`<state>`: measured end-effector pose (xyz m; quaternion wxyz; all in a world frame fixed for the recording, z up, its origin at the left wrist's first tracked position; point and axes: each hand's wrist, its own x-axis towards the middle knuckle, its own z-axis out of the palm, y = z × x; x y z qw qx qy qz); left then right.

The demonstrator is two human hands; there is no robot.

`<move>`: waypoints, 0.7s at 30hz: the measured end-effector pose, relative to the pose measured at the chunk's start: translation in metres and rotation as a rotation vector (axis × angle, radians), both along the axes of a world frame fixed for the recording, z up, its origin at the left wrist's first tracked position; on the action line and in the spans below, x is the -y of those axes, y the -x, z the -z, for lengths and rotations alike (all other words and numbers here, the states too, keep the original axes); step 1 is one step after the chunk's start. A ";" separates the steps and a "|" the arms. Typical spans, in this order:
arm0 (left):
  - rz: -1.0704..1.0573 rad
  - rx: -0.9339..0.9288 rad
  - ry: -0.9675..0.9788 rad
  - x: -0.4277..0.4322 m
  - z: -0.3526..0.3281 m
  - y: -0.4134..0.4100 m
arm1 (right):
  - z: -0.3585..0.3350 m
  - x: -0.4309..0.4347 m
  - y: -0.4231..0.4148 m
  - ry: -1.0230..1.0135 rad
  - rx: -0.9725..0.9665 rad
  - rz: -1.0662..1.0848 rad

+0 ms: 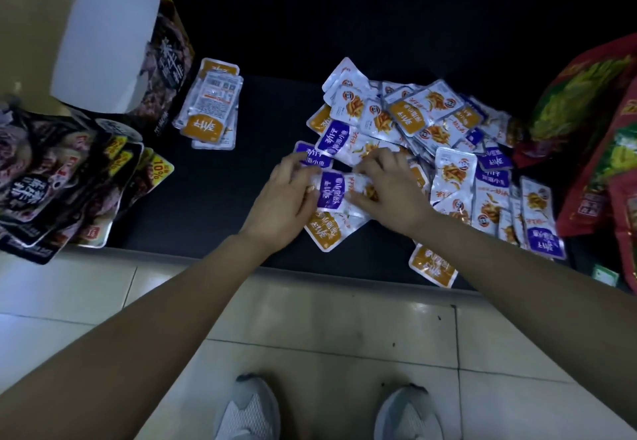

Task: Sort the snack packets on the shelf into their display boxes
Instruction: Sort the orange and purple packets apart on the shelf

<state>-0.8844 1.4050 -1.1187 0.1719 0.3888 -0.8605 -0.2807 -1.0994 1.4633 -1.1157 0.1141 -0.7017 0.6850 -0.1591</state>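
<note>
Left hand (284, 198) and right hand (391, 188) each pinch an end of one purple packet (331, 192) — long axis crosswise between them; mixed pile (431, 119) lies beyond, rightward.

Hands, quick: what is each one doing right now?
Left hand: grips the purple packet at one end.
Right hand: grips the same packet's other end.

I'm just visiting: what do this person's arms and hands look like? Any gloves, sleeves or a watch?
Both forearms are bare right to the picture's edge, no sleeve in view. The left hand and right hand wear no gloves; neither wrist shows a watch or band. A small glint on a left finger could be a ring or a nail.
</note>
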 end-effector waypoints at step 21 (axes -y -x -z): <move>0.152 0.327 0.139 0.034 0.010 0.008 | 0.010 -0.018 0.001 -0.062 0.077 -0.151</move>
